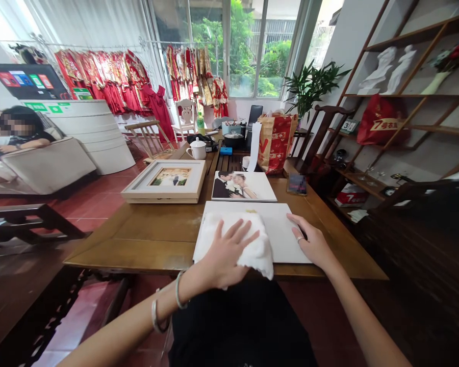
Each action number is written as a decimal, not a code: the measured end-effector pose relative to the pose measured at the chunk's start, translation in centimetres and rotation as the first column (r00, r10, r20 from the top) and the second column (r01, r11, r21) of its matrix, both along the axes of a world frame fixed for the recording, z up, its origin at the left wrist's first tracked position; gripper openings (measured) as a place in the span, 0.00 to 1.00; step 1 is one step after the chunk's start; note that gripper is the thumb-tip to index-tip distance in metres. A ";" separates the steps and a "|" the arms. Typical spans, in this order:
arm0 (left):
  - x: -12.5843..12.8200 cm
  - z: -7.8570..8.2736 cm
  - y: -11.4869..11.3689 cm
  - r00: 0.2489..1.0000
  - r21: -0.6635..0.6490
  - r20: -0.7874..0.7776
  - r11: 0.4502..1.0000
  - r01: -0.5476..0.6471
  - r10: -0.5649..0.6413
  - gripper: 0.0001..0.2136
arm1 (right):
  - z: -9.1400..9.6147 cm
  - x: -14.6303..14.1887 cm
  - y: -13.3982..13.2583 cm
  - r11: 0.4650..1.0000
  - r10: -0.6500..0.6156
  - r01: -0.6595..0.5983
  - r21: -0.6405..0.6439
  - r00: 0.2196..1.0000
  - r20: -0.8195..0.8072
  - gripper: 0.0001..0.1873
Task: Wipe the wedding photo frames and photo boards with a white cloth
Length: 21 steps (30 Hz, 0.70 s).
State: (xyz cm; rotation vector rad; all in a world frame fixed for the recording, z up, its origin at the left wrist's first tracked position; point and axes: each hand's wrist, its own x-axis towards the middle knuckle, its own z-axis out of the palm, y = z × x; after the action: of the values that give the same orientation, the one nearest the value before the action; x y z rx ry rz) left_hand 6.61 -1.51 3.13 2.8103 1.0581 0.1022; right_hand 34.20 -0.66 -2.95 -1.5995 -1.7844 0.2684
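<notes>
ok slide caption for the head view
Left hand spread on a cloth over a white board, right hand at the board's edge.

This looks like a bridal shop or wedding photo studio. Beyond the brown wooden counter (153,227), red and gold embroidered garments (105,84) hang in rows; past its left end stands a white, round-fronted reception station (90,135) bearing green-and-white signs (59,108). On the counter lie a cream-framed photograph (170,177) of a couple and a flat, rectangular wedding print (243,186).
</notes>
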 end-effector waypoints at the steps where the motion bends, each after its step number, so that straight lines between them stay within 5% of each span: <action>1: 0.0 0.1 -0.7 1.000 -0.010 -0.001 1.000 0.011 -0.011 0.36 | 0.0 0.0 0.0 1.000 -0.002 0.002 -0.004 1.000 0.002 0.21; 5: 0.5 -0.2 -0.9 1.000 0.001 0.003 1.000 -0.003 0.003 0.36 | 0.0 -0.2 0.0 1.000 -0.005 0.005 -0.011 1.000 0.004 0.21; 15: 4.1 -0.2 6.8 0.997 0.157 -0.047 0.986 -0.058 0.066 0.31 | -0.1 -0.5 0.1 0.999 0.006 -0.006 -0.031 1.000 -0.015 0.22; 21: 4.9 -0.5 4.4 0.996 0.205 -0.080 0.977 0.053 -0.037 0.32 | -0.4 -0.2 0.2 1.000 0.004 -0.005 -0.028 1.000 -0.010 0.22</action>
State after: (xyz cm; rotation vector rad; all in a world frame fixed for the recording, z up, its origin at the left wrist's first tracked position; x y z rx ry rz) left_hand 11.49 2.90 2.64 3.0457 1.0552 0.1084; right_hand 33.97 -0.46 -3.40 -1.6112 -1.7841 0.3048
